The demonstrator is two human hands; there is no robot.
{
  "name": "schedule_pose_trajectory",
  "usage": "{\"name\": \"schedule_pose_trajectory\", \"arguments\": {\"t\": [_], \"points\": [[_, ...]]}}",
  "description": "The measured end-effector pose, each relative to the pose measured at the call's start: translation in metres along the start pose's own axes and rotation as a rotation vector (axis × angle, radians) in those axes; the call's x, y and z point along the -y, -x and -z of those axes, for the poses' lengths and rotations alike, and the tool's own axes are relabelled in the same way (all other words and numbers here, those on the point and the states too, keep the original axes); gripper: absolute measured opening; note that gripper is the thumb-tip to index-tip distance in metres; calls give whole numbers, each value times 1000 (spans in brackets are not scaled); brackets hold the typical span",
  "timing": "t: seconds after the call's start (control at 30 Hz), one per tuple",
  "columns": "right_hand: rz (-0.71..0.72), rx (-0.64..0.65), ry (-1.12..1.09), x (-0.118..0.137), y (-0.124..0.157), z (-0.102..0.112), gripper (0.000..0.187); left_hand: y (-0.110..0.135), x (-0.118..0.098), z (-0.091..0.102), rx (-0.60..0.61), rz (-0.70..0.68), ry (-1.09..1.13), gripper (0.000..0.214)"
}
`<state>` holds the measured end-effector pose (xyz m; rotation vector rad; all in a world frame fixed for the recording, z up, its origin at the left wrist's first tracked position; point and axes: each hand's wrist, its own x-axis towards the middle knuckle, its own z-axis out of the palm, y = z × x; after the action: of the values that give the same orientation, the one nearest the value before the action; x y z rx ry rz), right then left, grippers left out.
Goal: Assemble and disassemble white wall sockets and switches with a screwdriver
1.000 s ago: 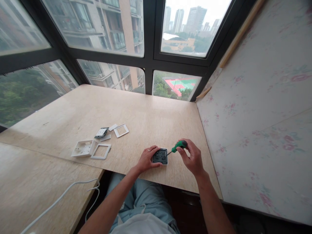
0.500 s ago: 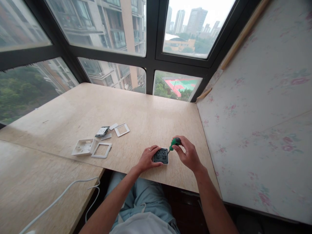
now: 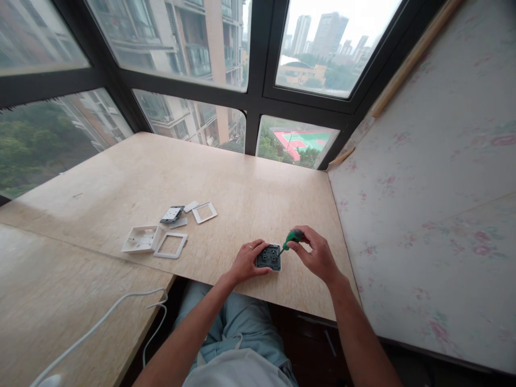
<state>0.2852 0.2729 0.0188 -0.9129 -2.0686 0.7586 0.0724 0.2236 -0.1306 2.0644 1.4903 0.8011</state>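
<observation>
A square wall switch (image 3: 266,262) lies on the ledge with its dark back facing up and a white rim round it. My left hand (image 3: 246,262) grips it from the left, thumb along the near edge and fingers along the far edge. In my right hand (image 3: 316,253) is a green and black screwdriver (image 3: 292,238), held by its handle at a slant. Its shaft points down and left to the switch's back, near the terminals; whether the tip touches a screw is too small to tell.
Left on the ledge (image 3: 121,172) are a white mounting box (image 3: 140,239), a white frame (image 3: 179,236), a second frame (image 3: 213,217), a switch module (image 3: 172,214) and small white plates. A white cable (image 3: 121,302) crosses the lower left surface. A floral wall (image 3: 423,226) borders the right.
The whole view has shifted slightly. The screwdriver leans over a little more; both hands keep their holds on the switch and the screwdriver.
</observation>
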Motion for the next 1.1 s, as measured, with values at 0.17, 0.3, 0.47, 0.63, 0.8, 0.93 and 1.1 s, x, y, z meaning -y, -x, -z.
{"name": "schedule_pose_trajectory", "arguments": {"t": [0.17,0.3,0.47,0.63,0.8,0.93,1.1], "points": [[-17,-104,88,-3,3,-5,29,0,0,-1,2,-2,-5,79],[86,-34,247,-3,1,-7,33,0,1,-2,-8,-6,-5,80],[59,60,354,8,-5,-4,28,1,0,-2,-15,-3,-2,79],[-57,164,238,21,-4,4,26,1,-1,-1,-21,-3,5,79],[-19,191,101,25,2,11,30,2,1,-2,-27,5,11,79],[15,150,363,21,1,11,25,2,2,-3,-19,4,19,80],[-3,133,528,25,-4,8,25,1,2,-3,-15,7,25,79]]}}
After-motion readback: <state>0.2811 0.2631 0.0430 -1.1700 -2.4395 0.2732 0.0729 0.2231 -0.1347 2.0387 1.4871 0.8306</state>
